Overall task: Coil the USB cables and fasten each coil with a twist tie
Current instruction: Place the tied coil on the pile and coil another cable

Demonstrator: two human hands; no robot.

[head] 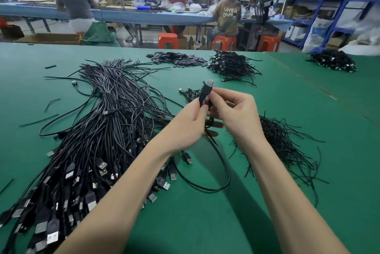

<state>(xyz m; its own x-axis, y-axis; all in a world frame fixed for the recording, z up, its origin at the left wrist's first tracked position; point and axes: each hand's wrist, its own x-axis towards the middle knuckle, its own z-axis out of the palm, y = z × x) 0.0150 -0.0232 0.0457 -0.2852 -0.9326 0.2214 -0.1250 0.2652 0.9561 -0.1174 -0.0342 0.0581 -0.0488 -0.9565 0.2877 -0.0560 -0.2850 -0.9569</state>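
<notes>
USB cable (206, 93) is sitting above green table (205, 223), just right of big uncoiled cable pile (98, 130). Left hand (190, 123) & right hand (236, 113) are both pinching it, fingers curled; plug is pointing up, loop is hanging to table. Twist-tie heap (283, 146) is lying right of pile. No containers on table.

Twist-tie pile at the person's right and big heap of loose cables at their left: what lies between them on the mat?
Head view: both hands, left, right, holding a cable, whose loop hangs onto bare green mat.
</notes>
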